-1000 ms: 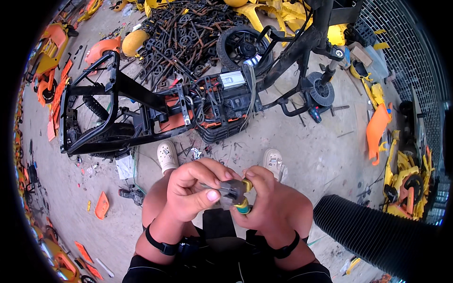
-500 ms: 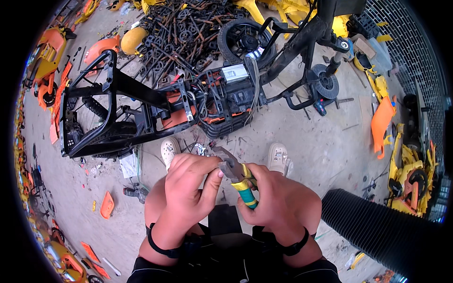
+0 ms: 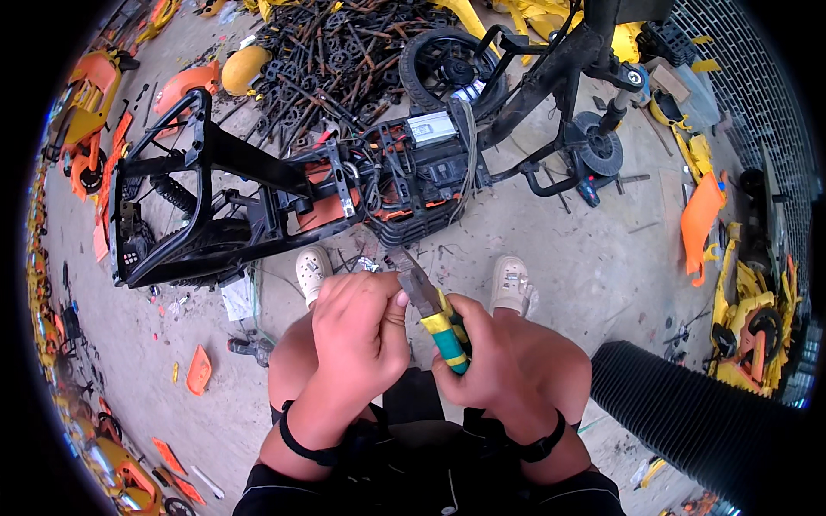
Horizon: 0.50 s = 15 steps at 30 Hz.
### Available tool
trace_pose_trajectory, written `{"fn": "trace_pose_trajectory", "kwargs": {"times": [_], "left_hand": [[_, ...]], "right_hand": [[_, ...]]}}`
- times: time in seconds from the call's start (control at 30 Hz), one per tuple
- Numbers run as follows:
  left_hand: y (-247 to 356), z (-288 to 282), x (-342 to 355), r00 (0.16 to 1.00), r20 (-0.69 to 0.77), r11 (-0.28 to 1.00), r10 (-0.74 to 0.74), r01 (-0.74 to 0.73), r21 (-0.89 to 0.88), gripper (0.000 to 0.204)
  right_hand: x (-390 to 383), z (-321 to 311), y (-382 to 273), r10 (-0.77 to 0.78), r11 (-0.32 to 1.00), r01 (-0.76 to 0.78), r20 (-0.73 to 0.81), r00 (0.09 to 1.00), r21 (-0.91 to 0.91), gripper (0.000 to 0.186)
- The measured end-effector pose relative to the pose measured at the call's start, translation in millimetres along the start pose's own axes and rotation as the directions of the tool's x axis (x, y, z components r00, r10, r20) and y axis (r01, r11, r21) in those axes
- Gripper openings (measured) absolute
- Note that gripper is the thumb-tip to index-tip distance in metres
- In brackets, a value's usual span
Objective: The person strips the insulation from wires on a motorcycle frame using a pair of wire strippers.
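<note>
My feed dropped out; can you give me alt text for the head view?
Seen from above, the right hand grips pliers by their yellow and teal handles while the left hand closes beside the metal jaws. Ahead on the concrete lies a stripped black scooter frame with exposed wiring.

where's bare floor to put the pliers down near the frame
Bare concrete lies right of the right shoe, short of the orange panel. Crowded: debris by the left shoe, the black frame, and the scrap pile.
</note>
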<state>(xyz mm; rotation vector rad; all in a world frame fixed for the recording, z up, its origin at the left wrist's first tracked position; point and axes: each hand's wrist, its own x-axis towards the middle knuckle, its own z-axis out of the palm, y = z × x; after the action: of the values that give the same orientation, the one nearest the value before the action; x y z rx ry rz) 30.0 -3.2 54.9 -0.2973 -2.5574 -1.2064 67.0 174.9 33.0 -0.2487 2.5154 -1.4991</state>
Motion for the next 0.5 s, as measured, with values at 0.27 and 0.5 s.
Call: {"fn": "trace_pose_trajectory", "kwargs": {"times": [0.27, 0.5], "left_hand": [[1, 8, 3, 0.995, 0.011, 0.993, -0.104, 0.105, -0.059, 0.004], [-2, 17, 9, 0.986, 0.012, 0.983, -0.167, 0.168, -0.068, 0.003]], "right_hand": [[9, -7, 2, 0.050, 0.999, -0.051, -0.005, 0.999, -0.015, 0.063], [11, 0, 9, 0.220, 0.851, -0.278, 0.178, 0.959, 0.446, 0.060]]}}
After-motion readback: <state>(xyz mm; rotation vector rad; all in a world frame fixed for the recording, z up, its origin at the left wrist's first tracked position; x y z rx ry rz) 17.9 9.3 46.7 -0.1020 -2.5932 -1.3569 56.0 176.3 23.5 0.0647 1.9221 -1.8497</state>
